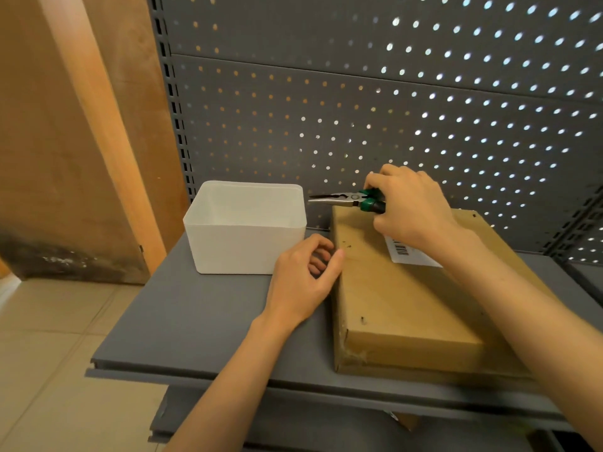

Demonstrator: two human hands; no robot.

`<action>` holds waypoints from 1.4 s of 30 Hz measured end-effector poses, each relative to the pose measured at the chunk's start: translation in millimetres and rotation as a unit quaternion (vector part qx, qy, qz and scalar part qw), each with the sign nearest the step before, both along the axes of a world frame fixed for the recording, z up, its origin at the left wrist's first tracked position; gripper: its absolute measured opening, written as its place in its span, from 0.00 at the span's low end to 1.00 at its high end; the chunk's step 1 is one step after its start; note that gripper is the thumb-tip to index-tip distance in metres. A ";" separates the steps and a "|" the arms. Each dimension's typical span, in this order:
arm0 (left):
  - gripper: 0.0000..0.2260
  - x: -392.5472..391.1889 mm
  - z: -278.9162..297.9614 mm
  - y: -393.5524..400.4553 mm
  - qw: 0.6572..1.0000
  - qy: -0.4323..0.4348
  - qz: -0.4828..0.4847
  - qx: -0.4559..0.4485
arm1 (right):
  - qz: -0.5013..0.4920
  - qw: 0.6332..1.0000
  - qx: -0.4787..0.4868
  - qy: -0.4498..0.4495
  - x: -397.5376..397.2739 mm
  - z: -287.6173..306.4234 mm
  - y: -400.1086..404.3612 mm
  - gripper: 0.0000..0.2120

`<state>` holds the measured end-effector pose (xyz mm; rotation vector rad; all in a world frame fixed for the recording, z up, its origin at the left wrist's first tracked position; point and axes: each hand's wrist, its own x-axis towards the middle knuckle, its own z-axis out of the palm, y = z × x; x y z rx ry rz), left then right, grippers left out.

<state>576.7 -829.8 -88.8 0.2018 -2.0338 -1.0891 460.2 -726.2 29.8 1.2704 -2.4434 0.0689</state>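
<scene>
Grey shelf (195,321) is carrying white bin (241,246), cardboard box (391,305) at its 3 o'clock. We are gripping pliers (346,200) in right hand (411,207) over box's 12 o'clock end, nose pointing 9 o'clock. Left hand (300,282), loosely curled, is touching box's 9 o'clock edge.

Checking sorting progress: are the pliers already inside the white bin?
No, the right hand grips the needle-nose pliers over the cardboard box, tips short of the white bin.

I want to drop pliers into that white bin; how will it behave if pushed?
The white bin looks thin-walled plastic with nothing visible inside, so probably light. On the smooth grey shelf it would likely slide rather than tip, given its wide base.
</scene>
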 end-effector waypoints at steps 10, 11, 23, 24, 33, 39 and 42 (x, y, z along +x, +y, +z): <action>0.21 1.4 0.3 1.8 1.000 0.010 -0.007 -0.011 | -0.108 0.989 -0.088 -0.046 -38.5 10.9 94.2 0.14; 0.21 1.3 0.3 1.9 1.000 0.008 -0.006 -0.013 | -0.125 0.986 -0.100 -0.051 -45.9 9.3 106.8 0.13; 0.20 -0.1 -3.7 0.4 0.999 0.006 0.007 -0.036 | -0.269 0.960 -0.063 -0.047 -114.7 -34.9 203.9 0.17; 0.21 0.2 -4.3 0.1 0.999 0.005 0.005 -0.036 | -0.272 0.960 -0.054 -0.050 -117.8 -38.6 206.4 0.17; 0.13 0.2 -4.9 1.4 0.999 0.007 -0.006 -0.037 | -0.272 0.957 -0.016 -0.095 -124.6 -66.9 203.2 0.17; 0.12 -0.1 -4.9 1.5 0.999 0.004 -0.002 -0.044 | -0.304 0.943 -0.025 -0.135 -125.3 -82.0 195.3 0.23; 0.12 0.0 -4.2 1.5 0.999 0.006 0.001 -0.048 | -0.325 0.934 -0.014 -0.145 -124.5 -90.1 191.9 0.27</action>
